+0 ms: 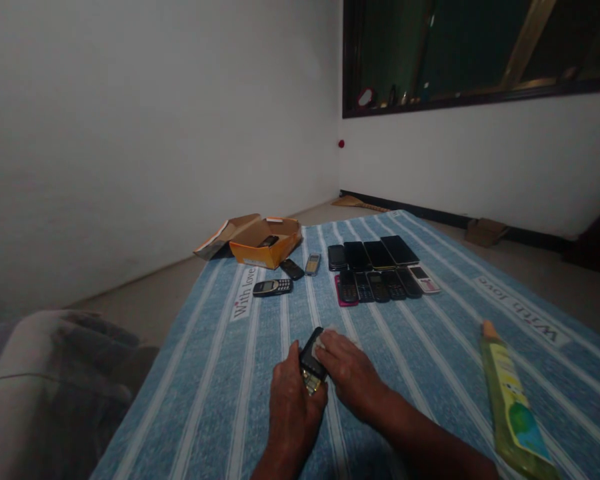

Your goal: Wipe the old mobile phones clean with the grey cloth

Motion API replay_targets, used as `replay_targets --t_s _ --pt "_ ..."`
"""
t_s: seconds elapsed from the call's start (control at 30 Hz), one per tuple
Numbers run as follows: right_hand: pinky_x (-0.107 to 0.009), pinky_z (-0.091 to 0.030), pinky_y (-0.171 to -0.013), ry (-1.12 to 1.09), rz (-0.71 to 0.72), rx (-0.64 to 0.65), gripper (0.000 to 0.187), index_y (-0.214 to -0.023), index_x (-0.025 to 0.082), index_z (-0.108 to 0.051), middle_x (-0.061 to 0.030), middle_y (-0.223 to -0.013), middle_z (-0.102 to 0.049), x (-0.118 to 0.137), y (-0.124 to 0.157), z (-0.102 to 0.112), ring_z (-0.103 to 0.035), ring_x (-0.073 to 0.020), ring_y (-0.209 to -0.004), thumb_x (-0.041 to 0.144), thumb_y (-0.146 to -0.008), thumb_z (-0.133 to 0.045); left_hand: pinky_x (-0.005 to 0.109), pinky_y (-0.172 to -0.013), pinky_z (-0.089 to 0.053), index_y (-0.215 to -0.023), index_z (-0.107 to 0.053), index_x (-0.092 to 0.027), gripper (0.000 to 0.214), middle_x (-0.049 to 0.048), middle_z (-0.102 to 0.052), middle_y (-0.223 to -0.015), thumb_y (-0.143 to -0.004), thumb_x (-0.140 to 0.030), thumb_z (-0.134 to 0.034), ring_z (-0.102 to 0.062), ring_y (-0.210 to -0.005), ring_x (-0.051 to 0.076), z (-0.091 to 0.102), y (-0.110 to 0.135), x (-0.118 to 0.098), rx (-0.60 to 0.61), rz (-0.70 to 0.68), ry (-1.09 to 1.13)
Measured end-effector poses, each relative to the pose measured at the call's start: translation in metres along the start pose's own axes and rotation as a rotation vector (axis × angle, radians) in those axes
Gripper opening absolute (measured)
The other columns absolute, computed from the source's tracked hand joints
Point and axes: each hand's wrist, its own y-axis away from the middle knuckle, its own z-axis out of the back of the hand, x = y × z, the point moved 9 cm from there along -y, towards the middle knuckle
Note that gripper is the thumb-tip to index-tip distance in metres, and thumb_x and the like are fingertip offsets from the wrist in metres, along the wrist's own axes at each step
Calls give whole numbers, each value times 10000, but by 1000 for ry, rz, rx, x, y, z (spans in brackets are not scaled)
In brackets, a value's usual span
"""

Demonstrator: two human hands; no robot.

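At the far left a heap of grey fabric [55, 380] lies beside the blue cotton towel with white stripes [205, 400]. At the far end of the towel an open orange cardboard box [253, 248] holds one dark phone. Near the box lie a dark blue keypad phone [273, 287], a slim black phone [292, 269] and a silver keypad phone [313, 264], each apart from the others.

In the near middle the left hand [293, 407] is closed around the lower part of a small black keypad phone [310, 363] with gold-coloured keys, just above the towel. The right hand [353, 377] holds a small white cloth [325, 341] pinned under its fairly straight fingers, against the upper end of this phone.

The work looks like wiping the phone. To do it well, I think the left hand should grip only the edges, so the face is free. The right hand should rub lightly in short strokes, with care between the keys. It seems better to turn the phone than to bend the wrist.

Further right, two tidy rows of dark phones [380, 270] lie side by side. At the far right a long green and yellow plastic bottle [513, 400] lies alone on the towel.
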Motion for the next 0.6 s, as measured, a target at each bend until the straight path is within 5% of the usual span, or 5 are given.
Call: replay_targets --t_s 0.17,0.6 --pt "-414 -455 -1059 32 -129 58 437 -1239 154 -604 -143 -1304 -608 -26 7 5 -540 -239 -1254 -15 -851 -502 438 -763 -551 -1333 -464 -50 642 151 -660 -983 -732 -264 -543 -640 -895 295 1 -3 0 48 53 31" --pt "-427 -486 -993 137 -146 115 488 -1245 146 -597 -148 -1256 -625 -33 23 15 -564 -274 -1198 -46 -808 -495 500 -877 -520 -1334 -490 -77 699 169 -647 -1090 -694 -345 -574 -637 -993 321 -1 -6 12 111 226 106"
